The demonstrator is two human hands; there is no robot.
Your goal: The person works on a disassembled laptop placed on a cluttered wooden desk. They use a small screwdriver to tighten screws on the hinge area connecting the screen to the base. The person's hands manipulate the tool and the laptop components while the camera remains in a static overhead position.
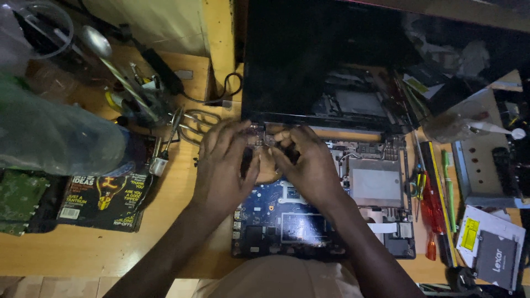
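At the centre of the frame, both hands meet over the opened laptop (pixel 331 182), at the upper left corner of its blue circuit board (pixel 287 212). The left hand (pixel 223 165) lies spread, fingers bent onto the chassis; the right hand (pixel 309 165) curls its fingertips there; whether either pinches anything I cannot tell. Upper left, a clear plastic cup (pixel 38 27) holds tools. Lower right lies a grey rectangular drive (pixel 497 259) beside a white packet with a yellow label (pixel 470 234).
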